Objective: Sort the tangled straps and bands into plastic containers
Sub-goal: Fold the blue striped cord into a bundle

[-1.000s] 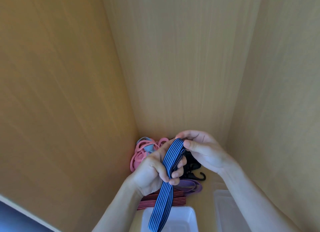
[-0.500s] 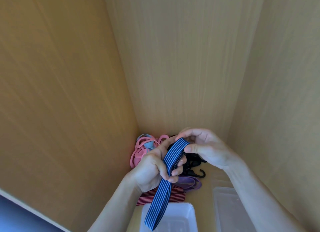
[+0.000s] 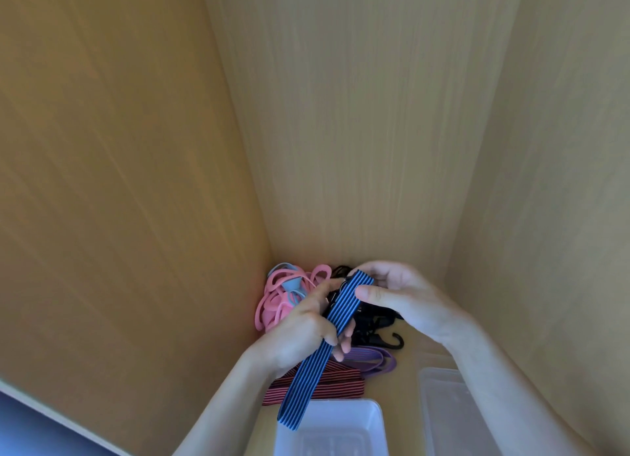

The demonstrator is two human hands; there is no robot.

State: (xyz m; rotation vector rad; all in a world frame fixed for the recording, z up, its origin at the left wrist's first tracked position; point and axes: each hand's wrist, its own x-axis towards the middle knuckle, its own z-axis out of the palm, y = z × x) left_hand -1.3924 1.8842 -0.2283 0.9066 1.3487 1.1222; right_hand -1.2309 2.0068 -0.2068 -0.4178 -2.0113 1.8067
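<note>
A blue strap with black stripes (image 3: 308, 379) runs between both hands. My left hand (image 3: 300, 329) grips its middle with curled fingers, and the loose end hangs down over a white plastic container (image 3: 373, 421). My right hand (image 3: 402, 297) pinches the strap's upper end between thumb and fingers. Behind the hands lies a tangle: pink bands (image 3: 276, 302) with a pale blue piece, black cords with a hook (image 3: 397, 339), a purple band (image 3: 373, 360) and a red-and-black striped strap (image 3: 341, 385).
A second, clear plastic container (image 3: 443, 411) stands at the lower right. Wooden walls close in on the left (image 3: 119, 182), back and right, forming a narrow shelf corner. A blue surface (image 3: 30, 428) shows at the bottom left.
Both hands have shifted slightly and my right thumb now lies flat across the strap's upper end. The strap's loose end stays hanging over the white container.
</note>
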